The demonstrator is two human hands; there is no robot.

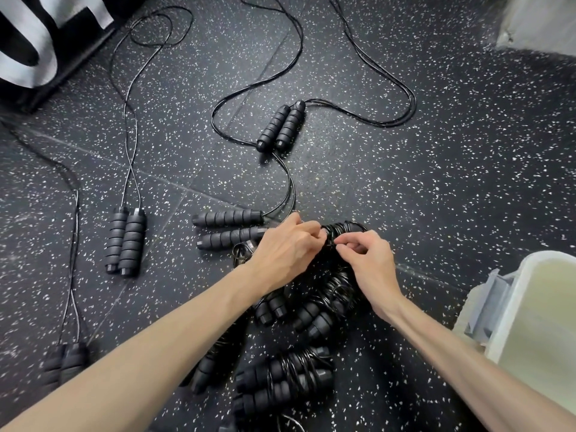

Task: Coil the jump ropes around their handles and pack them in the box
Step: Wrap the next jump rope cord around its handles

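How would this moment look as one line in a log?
step: coiling | left hand and right hand: pinching coiled rope | box: right, no rope visible

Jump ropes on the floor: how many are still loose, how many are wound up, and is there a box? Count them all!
Loose jump ropes: 4
Wound-up jump ropes: at least 4; the left hand and right hand cover part of the pile
Plastic box: 1
Total: at least 9
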